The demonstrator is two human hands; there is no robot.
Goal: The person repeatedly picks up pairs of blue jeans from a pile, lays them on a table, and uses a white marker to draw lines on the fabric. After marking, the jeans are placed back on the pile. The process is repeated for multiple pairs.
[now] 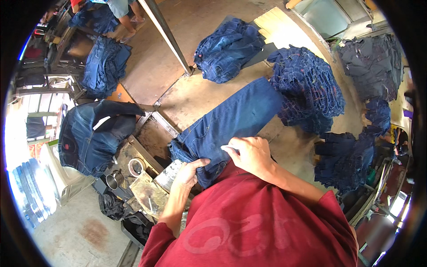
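Observation:
A pair of blue jeans [231, 113] lies across my lap, one leg stretching away toward the upper right and the gathered part close to me. My left hand [190, 173] grips the bunched fabric at the near left end, thumb on top. Just above the denim, my right hand [252, 155] is closed, with thumb and forefinger pinched together at the near edge of the leg. Whatever sits in that pinch, perhaps a thread, is too small to tell.
Piles of jeans lie on the floor ahead [229, 49] and to the right [307, 84]. More denim [95, 133] hangs over a support at left, beside a worktable [149, 193] with a tape roll [136, 167] and metal cup [114, 180]. A metal post [167, 38] stands ahead; another person's legs [124, 18] show beyond.

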